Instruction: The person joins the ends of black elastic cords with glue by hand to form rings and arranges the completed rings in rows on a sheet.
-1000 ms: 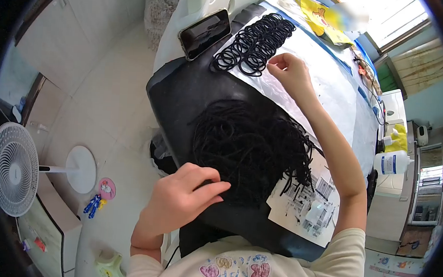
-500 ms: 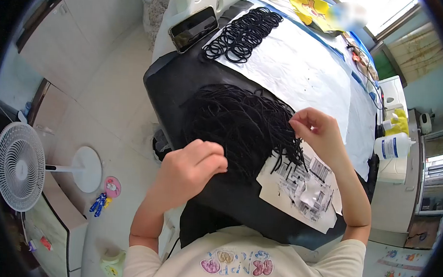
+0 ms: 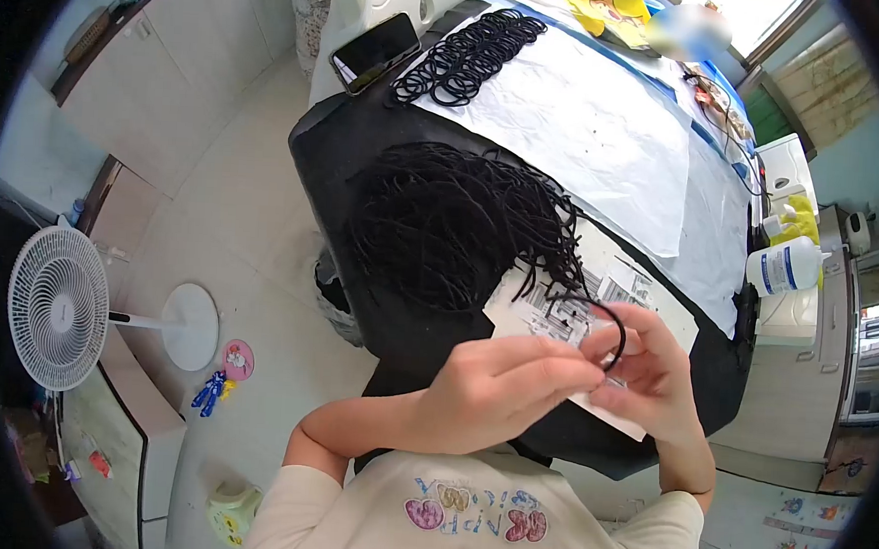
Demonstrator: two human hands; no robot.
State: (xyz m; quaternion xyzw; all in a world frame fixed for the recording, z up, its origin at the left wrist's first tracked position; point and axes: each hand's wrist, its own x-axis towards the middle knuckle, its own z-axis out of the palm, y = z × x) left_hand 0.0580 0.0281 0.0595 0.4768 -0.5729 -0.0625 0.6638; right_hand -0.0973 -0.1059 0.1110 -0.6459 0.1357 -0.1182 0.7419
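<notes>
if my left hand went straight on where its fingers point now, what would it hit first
The left hand would probably meet the bent black cord at its fingertips, then the right hand's fingers; depth is unclear, so they may already touch.

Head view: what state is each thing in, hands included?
Left hand: fingertips together at the cord
Right hand: fingers curled, grip unclear
Black cord: curved, raised
Black cord heap: loose, tangled
Black rings: in overlapping rows
Phone: screen dark
Printed card: partly covered
Floor fan: standing, running or not unclear
</notes>
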